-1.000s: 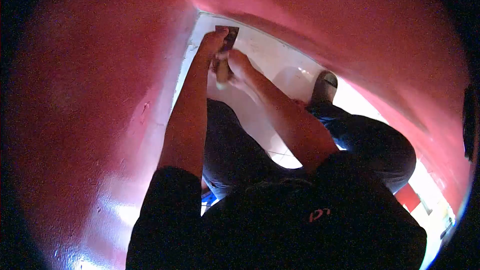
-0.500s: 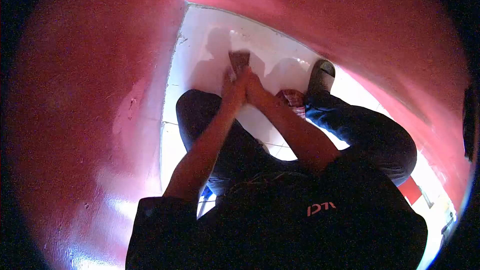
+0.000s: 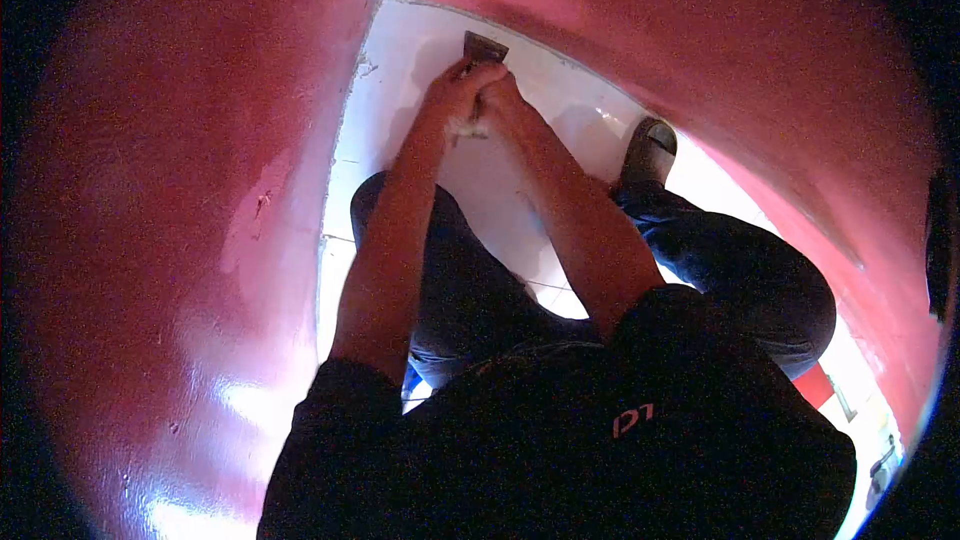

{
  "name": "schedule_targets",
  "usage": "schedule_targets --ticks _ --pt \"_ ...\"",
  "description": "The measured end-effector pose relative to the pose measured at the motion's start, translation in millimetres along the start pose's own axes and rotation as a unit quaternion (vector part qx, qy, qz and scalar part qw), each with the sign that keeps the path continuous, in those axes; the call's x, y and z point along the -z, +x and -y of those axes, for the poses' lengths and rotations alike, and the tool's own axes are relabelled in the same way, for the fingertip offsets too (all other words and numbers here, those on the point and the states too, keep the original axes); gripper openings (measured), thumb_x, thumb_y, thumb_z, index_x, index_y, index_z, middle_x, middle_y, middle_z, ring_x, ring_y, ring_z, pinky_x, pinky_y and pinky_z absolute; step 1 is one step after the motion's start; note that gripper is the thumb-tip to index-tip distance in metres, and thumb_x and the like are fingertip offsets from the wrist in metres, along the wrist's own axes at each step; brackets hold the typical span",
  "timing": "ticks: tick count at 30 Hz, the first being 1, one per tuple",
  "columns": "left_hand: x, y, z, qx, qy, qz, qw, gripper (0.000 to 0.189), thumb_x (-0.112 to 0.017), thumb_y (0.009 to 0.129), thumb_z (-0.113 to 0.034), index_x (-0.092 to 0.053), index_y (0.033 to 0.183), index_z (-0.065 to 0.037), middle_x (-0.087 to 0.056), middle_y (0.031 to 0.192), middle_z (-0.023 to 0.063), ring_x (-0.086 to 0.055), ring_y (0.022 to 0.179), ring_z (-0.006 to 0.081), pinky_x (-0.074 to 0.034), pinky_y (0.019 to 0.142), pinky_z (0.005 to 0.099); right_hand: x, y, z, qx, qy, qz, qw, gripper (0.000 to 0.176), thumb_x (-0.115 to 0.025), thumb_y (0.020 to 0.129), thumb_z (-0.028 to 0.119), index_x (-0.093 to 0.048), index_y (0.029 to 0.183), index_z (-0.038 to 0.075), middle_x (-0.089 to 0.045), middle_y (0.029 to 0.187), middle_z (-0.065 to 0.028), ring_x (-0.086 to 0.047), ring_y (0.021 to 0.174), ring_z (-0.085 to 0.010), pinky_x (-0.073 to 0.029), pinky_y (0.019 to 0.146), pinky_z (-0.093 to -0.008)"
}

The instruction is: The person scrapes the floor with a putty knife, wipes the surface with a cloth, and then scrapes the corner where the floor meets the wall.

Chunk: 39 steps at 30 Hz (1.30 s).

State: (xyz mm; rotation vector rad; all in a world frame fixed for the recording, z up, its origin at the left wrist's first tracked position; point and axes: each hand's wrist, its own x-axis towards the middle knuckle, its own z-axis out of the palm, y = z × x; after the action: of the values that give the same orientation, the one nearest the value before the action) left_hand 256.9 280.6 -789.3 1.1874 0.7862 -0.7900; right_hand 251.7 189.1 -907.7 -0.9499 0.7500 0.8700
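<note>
A dark, flat-bladed scraper is held low over the white tiled floor, its wide edge pointing away from me toward the corner. My left hand is closed around it from the left. From the other side my right hand closes against the left one, so both grip the tool together. Most of the handle is hidden by the fingers. Something pale and blurred shows just below the hands.
A glossy red wall rises on the left, and another red wall curves across the top and right. My knees are bent on both sides, and a shoe rests close to the right wall. A red object lies behind my right leg.
Both hands have slid forward with the scraper, away from my body and nearer the far corner. The plaid cloth-like thing by my right forearm is now out of sight.
</note>
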Motion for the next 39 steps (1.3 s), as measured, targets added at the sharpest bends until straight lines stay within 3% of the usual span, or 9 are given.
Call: schedule_targets --ticks 7,10,14,17,23,27,32,35,39 --pt "-19 15 53 -0.131 0.076 -0.058 0.987 0.044 -0.063 0.07 -0.041 -0.058 0.096 -0.006 -0.058 0.087 0.0128 -0.055 0.076 0.0246 -0.043 0.071 0.0351 -5 -66 6 -0.075 0.194 -0.03 0.978 0.027 -0.046 0.084 0.031 -0.056 0.089 0.007 -0.056 0.077 -0.014 -0.055 0.065 -0.0237 -0.047 0.048 -0.0385" --pt "-7 27 26 -0.047 0.005 0.024 0.999 0.044 -0.059 0.071 -0.045 -0.056 0.095 -0.009 -0.057 0.07 0.0051 -0.052 0.05 0.0144 -0.04 0.042 0.0267 20 7 0 -0.029 0.06 -0.015 0.998 0.029 -0.048 0.082 0.034 -0.053 0.089 0.006 -0.055 0.071 -0.0138 -0.054 0.06 -0.0256 -0.045 0.047 -0.043" --pt "-15 -22 -49 0.046 0.082 0.017 0.995 0.039 -0.063 0.07 -0.036 -0.056 0.097 -0.009 -0.056 0.069 0.0064 -0.052 0.055 0.0167 -0.042 0.045 0.0331 -5 -1 35 0.007 -0.036 0.035 0.999 0.036 -0.048 0.08 0.041 -0.051 0.088 0.005 -0.054 0.073 -0.0144 -0.054 0.06 -0.0278 -0.043 0.044 -0.0468" --pt "-23 -2 11 0.004 0.058 0.05 0.997 0.049 -0.058 0.068 -0.051 -0.058 0.097 -0.012 -0.058 0.073 0.0069 -0.051 0.048 0.017 -0.039 0.039 0.0323 4 -38 12 0.029 0.051 -0.058 0.997 0.034 -0.05 0.08 0.039 -0.052 0.085 0.006 -0.054 0.078 -0.016 -0.055 0.061 -0.029 -0.042 0.045 -0.0475" --pt "-36 -10 20 0.004 -0.019 -0.005 1.0 0.05 -0.065 0.07 -0.035 -0.054 0.105 -0.001 -0.058 0.087 0.008 -0.056 0.069 0.0177 -0.047 0.057 0.0328 48 1 -12 -0.071 0.012 -0.084 0.994 0.022 -0.053 0.078 0.028 -0.054 0.079 0.006 -0.054 0.075 -0.0165 -0.055 0.064 -0.0298 -0.045 0.047 -0.0469" --pt "-28 -13 -16 -0.108 0.141 -0.109 0.978 0.054 -0.065 0.071 -0.038 -0.053 0.107 0.0 -0.059 0.091 0.0106 -0.057 0.077 0.0215 -0.047 0.073 0.0341 20 45 11 0.032 0.122 0.005 0.992 0.021 -0.051 0.08 0.026 -0.052 0.083 0.005 -0.054 0.07 -0.0141 -0.054 0.056 -0.0283 -0.046 0.046 -0.0436" --pt "-24 -151 -35 -0.49 0.314 -0.322 0.747 0.048 -0.062 0.075 -0.037 -0.05 0.102 0.0 -0.055 0.094 0.0142 -0.054 0.085 0.0253 -0.043 0.078 0.0356 17 -91 10 -0.041 0.011 0.006 0.999 0.014 -0.05 0.074 0.014 -0.049 0.079 0.001 -0.051 0.067 -0.01 -0.052 0.052 -0.0221 -0.046 0.043 -0.0368" --pt "-5 -295 -57 -0.697 0.367 -0.442 0.428 0.043 -0.057 0.078 -0.039 -0.047 0.094 -0.001 -0.05 0.093 0.0138 -0.049 0.082 0.0247 -0.04 0.074 0.0368 44 -121 -19 -0.046 -0.048 0.014 0.998 0.013 -0.051 0.074 0.011 -0.047 0.081 0.0 -0.05 0.066 -0.0098 -0.051 0.05 -0.0228 -0.044 0.04 -0.0346" --pt "21 -376 -75 -0.682 0.466 -0.559 0.071 0.04 -0.05 0.083 -0.043 -0.043 0.083 -0.003 -0.043 0.091 0.0134 -0.042 0.077 0.0238 -0.036 0.069 0.0383 46 -124 -8 0.002 -0.032 0.035 0.999 0.015 -0.049 0.076 0.012 -0.047 0.084 -0.001 -0.05 0.066 -0.0103 -0.05 0.048 -0.0214 -0.043 0.039 -0.034"
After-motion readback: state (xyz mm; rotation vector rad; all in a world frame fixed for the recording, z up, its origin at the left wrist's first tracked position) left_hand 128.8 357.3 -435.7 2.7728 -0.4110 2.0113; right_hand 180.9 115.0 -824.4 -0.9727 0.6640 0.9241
